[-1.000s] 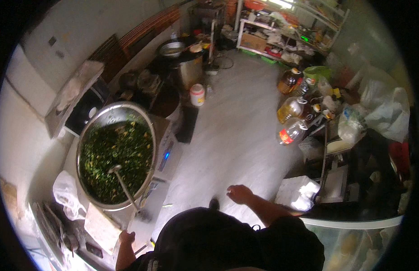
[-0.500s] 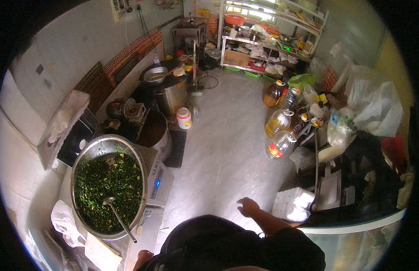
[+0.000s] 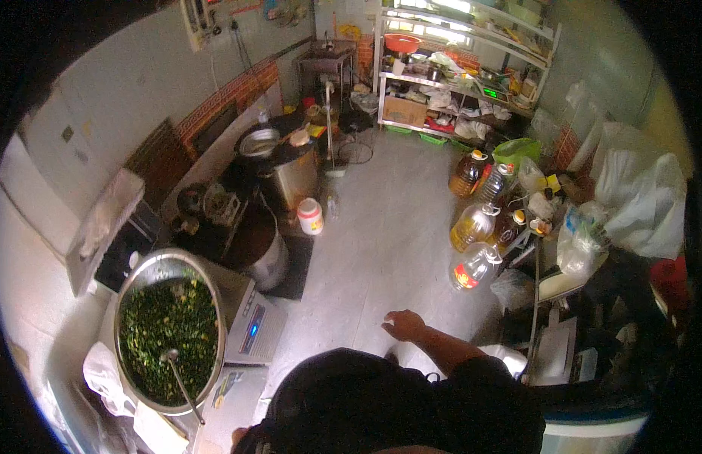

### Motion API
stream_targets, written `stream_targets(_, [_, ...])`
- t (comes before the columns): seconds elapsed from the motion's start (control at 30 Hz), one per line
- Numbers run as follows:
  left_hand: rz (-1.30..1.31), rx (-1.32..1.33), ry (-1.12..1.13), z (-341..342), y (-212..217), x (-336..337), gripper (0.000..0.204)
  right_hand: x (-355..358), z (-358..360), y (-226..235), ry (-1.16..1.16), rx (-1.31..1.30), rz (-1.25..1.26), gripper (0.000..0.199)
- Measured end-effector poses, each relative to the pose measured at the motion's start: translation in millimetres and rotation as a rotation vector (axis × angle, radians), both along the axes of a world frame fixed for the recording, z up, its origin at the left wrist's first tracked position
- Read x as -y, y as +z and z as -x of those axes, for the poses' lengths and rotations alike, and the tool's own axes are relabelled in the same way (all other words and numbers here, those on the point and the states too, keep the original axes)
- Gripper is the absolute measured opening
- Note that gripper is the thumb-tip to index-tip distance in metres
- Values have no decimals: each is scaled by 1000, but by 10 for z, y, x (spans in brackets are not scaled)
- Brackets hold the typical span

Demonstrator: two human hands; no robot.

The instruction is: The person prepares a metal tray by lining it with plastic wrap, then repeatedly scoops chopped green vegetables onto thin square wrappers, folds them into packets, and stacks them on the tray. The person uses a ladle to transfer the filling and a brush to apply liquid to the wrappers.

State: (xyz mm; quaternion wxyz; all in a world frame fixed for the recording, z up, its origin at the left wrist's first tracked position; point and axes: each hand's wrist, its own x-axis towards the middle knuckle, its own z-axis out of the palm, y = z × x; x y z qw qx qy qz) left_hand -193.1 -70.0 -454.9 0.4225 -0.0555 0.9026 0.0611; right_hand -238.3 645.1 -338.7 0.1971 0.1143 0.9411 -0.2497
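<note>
Right hand (image 3: 404, 325) hangs over the grey floor (image 3: 381, 250), fingers loosely curled, empty. At nine o'clock, a steel bowl (image 3: 124, 303) of chopped greens (image 3: 169, 333) holds a ladle (image 3: 180, 378). Left hand hidden.

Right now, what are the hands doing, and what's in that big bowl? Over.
Right hand out over the bare floor, fingers loose, holding nothing. Left hand barely in view at the bottom edge. Big metal bowl full of chopped greens, ladle resting in it.

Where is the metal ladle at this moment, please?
In the head view, the metal ladle is at the lower left, its scoop resting in the chopped greens inside the large steel bowl, its handle leaning over the near rim.
</note>
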Motion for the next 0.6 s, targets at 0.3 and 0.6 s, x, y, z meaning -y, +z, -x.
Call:
stream_targets(0.3, [-234,-92,259,1128,551,-2330,52,-1754,628,596,99,-157,26,53])
stream_targets(0.6, [-892,-61,815,3167,512,-4762,47,-2261,2458,1713,604,-772,95,64])
